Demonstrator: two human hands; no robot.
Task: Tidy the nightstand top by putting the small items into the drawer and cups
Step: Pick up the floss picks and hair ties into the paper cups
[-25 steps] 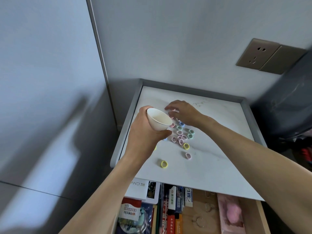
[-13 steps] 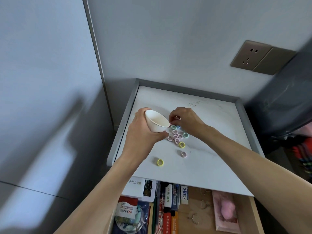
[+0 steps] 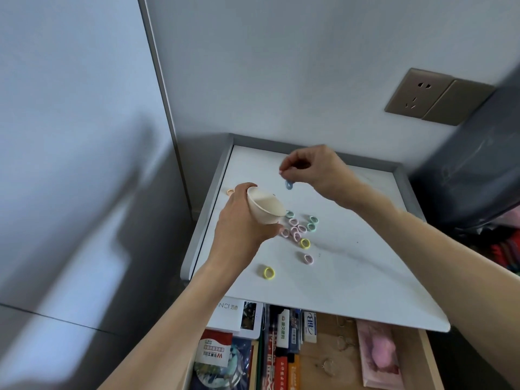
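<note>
Above nightstand top (image 3: pixel 351 277), right hand (image 3: pixel 315 170) raised, pinching blue band (image 3: pixel 289 184); left hand (image 3: pixel 239 218) grips tilted cup (image 3: pixel 266 205).

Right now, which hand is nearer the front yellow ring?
Left. The left hand, holding the cup, is just behind and left of the front yellow ring. The right hand is farther back and to the right, pinching a blue ring.

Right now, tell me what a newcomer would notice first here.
The left hand grips a tilted white cup over the nightstand top. Pastel rings lie scattered beside it on the top; the right hand hangs above them, a blue ring just under its fingers, held or falling I cannot tell.
</note>
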